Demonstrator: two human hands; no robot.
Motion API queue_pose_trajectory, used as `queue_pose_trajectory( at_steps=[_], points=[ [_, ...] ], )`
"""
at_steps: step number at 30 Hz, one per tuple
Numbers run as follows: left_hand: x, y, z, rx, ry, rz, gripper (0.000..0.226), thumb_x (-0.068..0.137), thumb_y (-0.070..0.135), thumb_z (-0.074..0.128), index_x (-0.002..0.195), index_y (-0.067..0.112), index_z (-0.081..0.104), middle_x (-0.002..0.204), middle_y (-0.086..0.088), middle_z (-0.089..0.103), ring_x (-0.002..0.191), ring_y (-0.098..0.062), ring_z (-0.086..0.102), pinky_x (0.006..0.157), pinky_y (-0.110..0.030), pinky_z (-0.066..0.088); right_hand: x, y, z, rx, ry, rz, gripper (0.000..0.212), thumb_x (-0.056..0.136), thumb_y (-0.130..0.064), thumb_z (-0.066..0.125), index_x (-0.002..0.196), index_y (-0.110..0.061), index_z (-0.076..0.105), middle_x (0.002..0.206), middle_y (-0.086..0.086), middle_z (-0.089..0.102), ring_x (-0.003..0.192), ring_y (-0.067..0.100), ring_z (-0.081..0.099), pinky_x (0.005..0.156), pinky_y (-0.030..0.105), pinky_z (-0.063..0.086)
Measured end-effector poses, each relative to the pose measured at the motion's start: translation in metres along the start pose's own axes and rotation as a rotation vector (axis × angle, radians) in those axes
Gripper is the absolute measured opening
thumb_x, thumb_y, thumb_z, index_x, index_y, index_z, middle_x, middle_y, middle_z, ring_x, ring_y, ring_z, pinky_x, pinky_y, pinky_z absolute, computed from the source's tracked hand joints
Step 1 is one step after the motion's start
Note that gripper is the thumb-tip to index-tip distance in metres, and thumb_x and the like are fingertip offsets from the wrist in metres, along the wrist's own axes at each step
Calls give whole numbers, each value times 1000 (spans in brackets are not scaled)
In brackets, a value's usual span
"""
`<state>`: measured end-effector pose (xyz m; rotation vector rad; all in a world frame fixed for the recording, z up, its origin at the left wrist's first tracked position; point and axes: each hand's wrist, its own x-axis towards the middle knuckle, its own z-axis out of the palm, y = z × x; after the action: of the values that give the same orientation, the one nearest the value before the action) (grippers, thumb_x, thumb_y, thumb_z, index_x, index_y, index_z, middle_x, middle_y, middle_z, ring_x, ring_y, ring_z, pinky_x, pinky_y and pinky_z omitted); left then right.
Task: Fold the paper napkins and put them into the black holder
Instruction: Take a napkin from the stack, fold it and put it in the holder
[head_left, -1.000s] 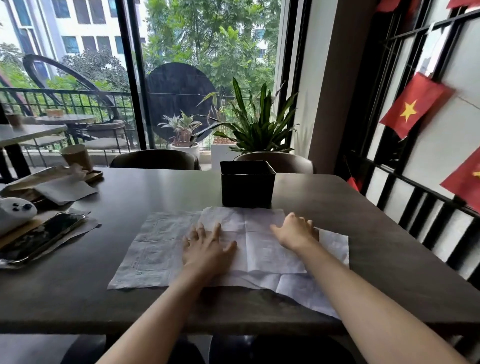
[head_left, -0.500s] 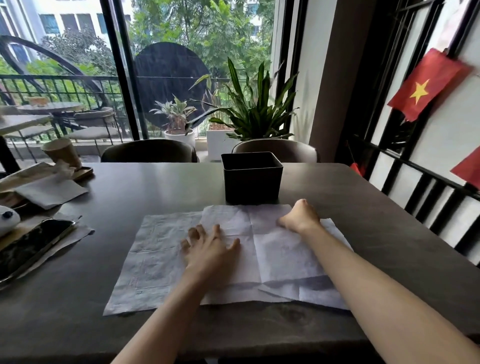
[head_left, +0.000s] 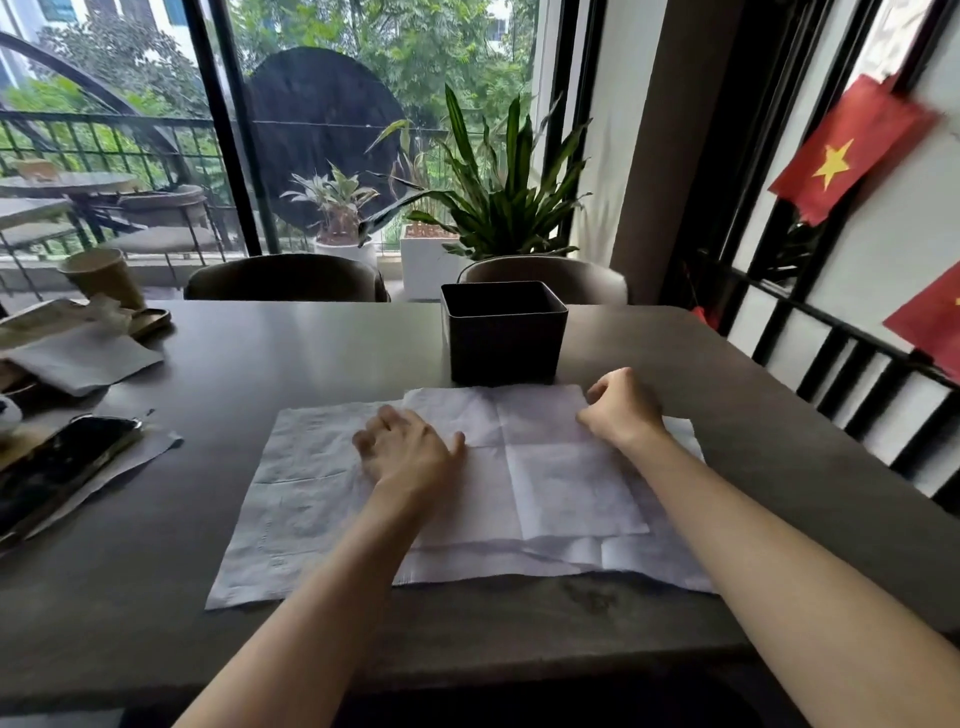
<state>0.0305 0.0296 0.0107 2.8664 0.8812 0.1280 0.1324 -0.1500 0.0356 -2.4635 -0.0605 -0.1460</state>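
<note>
Since a second ago we see the right hand (head_left: 621, 410) has travelled along the top napkin (head_left: 545, 457) from its right-hand side up to the far right corner, just beside the black holder (head_left: 503, 332), and its fingers have curled from flat into a loose fist with thumb and forefinger at the paper's edge. The left hand (head_left: 408, 449) has bent its spread fingers, knuckles raised, though it presses the same spot. The top napkin now lies squarer over the sheets beneath. Our view has tipped down and closer to the table (head_left: 311, 353).
</note>
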Motion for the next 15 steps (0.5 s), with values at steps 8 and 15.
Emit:
queue_pose_trajectory(
  at_steps=[8,15],
  points=[
    [6,5,3,-3,-18,-54,74,85,60,35,125,-1,50,129,-18,38,120,-34,33,97,-42,27,-5,-20,-13,420,-111,81,30,70,-3,71,94,12,62,87,20,69,75,30,68,63,38,54],
    [6,8,0,-127,-7,-72,66,82,55,47,130,9,40,136,-20,33,126,-36,28,101,-45,27,-6,-22,-18,571,-395,71,8,75,5,67,82,1,64,62,9,58,28,2,51,32,12,38]
  ],
)
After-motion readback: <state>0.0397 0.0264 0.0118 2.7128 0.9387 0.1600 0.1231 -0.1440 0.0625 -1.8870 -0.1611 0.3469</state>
